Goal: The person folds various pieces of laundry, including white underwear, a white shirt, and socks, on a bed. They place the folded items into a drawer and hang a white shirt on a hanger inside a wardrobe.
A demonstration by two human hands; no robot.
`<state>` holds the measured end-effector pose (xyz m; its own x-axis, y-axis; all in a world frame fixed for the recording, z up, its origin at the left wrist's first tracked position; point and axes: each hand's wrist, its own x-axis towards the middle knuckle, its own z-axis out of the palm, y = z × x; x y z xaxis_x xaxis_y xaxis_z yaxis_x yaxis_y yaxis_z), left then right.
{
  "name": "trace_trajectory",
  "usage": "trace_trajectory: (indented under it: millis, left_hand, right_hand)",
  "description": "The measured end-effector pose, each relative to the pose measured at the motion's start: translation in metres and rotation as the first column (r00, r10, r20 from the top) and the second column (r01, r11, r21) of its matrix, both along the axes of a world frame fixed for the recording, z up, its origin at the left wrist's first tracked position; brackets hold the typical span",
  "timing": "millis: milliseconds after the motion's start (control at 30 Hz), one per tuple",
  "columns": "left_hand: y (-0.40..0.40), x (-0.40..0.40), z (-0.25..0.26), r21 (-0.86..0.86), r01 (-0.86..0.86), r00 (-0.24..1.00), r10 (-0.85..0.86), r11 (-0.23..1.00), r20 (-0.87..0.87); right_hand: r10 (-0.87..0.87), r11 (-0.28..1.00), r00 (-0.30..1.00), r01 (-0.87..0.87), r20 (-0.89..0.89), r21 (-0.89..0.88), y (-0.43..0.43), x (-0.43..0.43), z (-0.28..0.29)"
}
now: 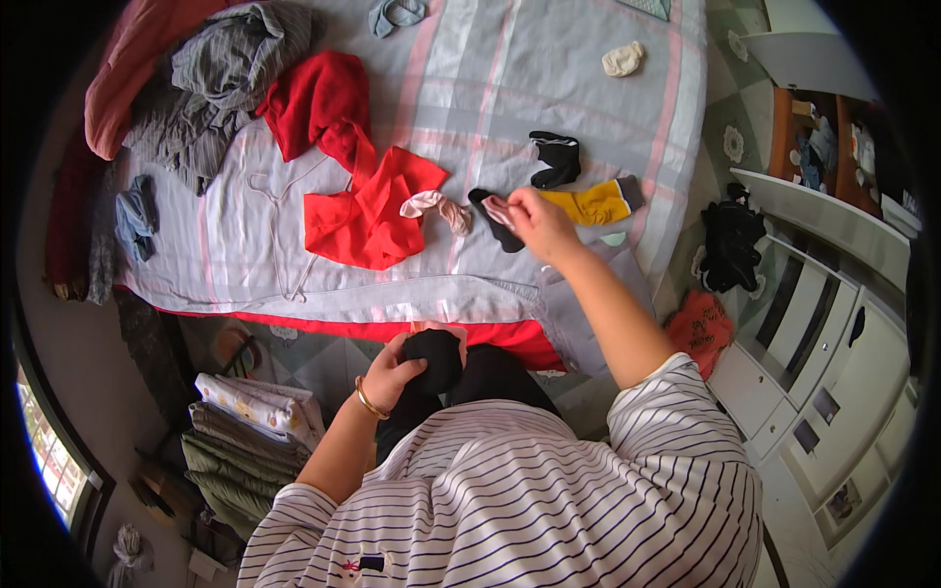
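Close to my lap, my left hand (393,371) grips a bunched black cloth item (435,361), with pink fabric (457,338) showing behind it. My right hand (540,224) reaches over the bed, its thumb and fingers pinching a black-and-pink sock (500,213). Just left of that sock, a pale pink sock (441,208) lies partly on a red garment (375,220). A mustard sock with a grey end (595,202) is beyond my right hand, partly hidden by it. Above lies a folded black-and-white sock (556,158).
A wire hanger (276,220) lies beside the red garment. Grey striped clothing (228,81) is heaped at the bed's far left. A cream sock (623,59) sits far right. Folded quilts (235,448) are stacked at my left; an open white cabinet (823,294) stands at right.
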<state>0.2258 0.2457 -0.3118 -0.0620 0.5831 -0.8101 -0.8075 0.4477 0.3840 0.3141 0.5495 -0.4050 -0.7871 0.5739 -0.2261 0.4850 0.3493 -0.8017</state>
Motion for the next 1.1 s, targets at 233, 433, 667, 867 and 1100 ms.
trace_trajectory:
  millis: [233, 433, 667, 867, 1100]
  left_hand:
    - [0.003, 0.002, 0.001, 0.015, 0.05, 0.999, -0.05, 0.999, 0.002]
    - [0.007, 0.006, 0.001, -0.021, 0.107, 0.994, -0.107, 0.994, -0.021]
    - [0.012, 0.005, 0.001, -0.031, 0.078, 0.997, -0.079, 0.996, -0.01]
    - [0.026, 0.007, 0.011, -0.055, 0.089, 0.996, -0.089, 0.995, -0.007]
    - [0.021, 0.016, -0.007, -0.08, 0.134, 0.99, -0.137, 0.988, -0.033]
  right_hand:
    - [-0.115, 0.973, 0.979, 0.076, 0.17, 0.219, 0.101, -0.021, -0.017]
    - [-0.077, 0.879, 0.876, -0.165, 0.475, 0.447, 0.12, -0.012, -0.077]
    - [0.19, 0.918, 0.971, -0.122, 0.149, -0.378, 0.038, 0.001, -0.002]
    - [-0.251, 0.968, 0.906, 0.236, 0.342, 0.086, 0.067, 0.072, -0.022]
    - [-0.408, 0.913, 0.697, 0.301, 0.59, 0.276, 0.138, 0.095, -0.076]
